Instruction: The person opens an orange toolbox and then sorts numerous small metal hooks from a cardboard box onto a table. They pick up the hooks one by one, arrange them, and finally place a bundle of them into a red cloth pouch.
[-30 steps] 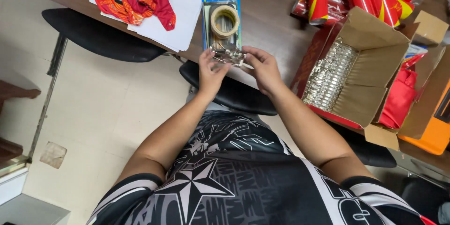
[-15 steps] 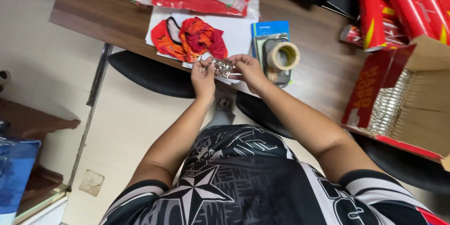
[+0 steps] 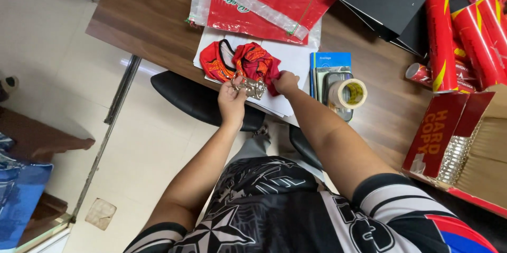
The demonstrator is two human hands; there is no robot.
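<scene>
Head view, looking down. Left hand (image 3: pixel 231 100): fingers pinched on small shiny metal piece (image 3: pixel 252 88), held at desk (image 3: pixel 148 15) edge. Right hand (image 3: pixel 285 82): closed on red-orange cloth (image 3: pixel 248 60) lying on white paper (image 3: pixel 288 58). Risk, judged: metal piece slipping off edge to floor; cloth tug dragging paper toward tape roll (image 3: pixel 348 93).

Your hands meet a silver metal piece (image 3: pixel 252 87) beside red-and-orange patterned cloth (image 3: pixel 244 61) on white paper (image 3: pixel 296 59). The desk (image 3: pixel 142 13) is dark brown wood. You see a blue card (image 3: pixel 330 60), yellowish tape roll (image 3: pixel 348 93) and red tubes (image 3: pixel 441 39) with yellow streaks.
</scene>
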